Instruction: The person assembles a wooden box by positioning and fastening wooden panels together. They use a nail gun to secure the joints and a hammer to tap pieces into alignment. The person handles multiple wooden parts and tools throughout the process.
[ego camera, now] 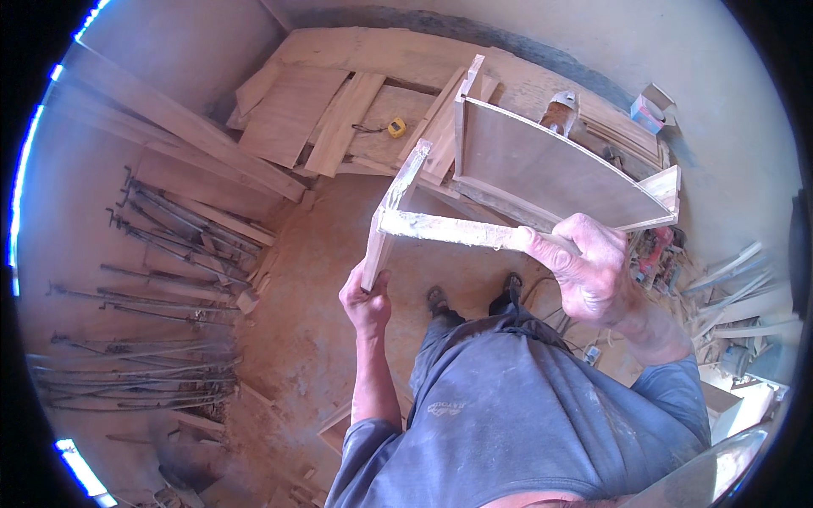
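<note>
In my left hand (367, 303) is the lower end of a wooden upright (381, 235), part of a wooden frame piece held up before me. A crossbar (451, 230) joins this upright and runs to the right, its upper face coated with whitish glue. Similar glue streaks the upright's far part. My right hand (591, 267) is at the crossbar's right end, fingers curled and one digit laid along the glued face. Whether it grips the bar is hidden. Just beyond stands a wooden panel frame (552, 165) with glue along its upper edge.
A workbench (375, 114) carries boards (346, 120), a yellow tape measure (397, 127), a cut-open plastic container with brown residue (560, 113) and a small box (649, 113). Bar clamps (184, 228) lean along the left wall. Power tools and offcuts (657, 257) lie at the right.
</note>
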### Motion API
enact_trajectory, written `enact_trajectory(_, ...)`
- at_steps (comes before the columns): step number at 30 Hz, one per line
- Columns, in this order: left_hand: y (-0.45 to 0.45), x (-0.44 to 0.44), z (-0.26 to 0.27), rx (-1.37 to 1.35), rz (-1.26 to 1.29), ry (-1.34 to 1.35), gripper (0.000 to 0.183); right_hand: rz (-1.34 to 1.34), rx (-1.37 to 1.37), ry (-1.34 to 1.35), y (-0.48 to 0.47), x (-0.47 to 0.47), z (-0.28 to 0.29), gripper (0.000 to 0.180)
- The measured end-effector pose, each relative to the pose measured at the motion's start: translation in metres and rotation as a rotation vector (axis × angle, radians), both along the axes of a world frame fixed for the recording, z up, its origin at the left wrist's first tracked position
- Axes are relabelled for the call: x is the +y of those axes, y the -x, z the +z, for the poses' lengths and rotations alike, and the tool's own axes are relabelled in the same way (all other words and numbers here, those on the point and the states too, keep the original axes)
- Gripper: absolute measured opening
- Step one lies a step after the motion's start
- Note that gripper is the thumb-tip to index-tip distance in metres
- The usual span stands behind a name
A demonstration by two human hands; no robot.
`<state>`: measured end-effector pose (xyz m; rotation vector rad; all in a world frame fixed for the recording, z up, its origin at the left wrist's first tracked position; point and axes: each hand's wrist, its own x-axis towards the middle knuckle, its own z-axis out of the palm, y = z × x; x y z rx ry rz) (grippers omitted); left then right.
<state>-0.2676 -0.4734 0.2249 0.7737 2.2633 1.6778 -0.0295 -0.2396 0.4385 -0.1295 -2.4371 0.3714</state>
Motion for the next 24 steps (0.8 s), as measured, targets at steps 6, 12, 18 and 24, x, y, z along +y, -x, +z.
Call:
enact_trajectory(6,-0.001,0.0,0.003,0.027,0.01,0.018,0.033,-0.14,-0.07,-0.031,0.009,0.018,-0.019,0.053)
enact_trajectory(12,-0.007,-0.004,-0.002,0.037,0.005,0.025,0.03,-0.24,-0.118,0.069,0.012,0.034,-0.034,0.054)
enact_trajectory(18,-0.01,-0.004,-0.003,0.009,0.018,0.014,0.027,-0.167,-0.081,0.466,0.011,0.029,-0.035,0.046)
enact_trajectory(24,-0.012,-0.002,-0.006,0.01,0.039,-0.028,0.026,-0.05,-0.175,0.529,0.003,-0.007,-0.016,0.044)
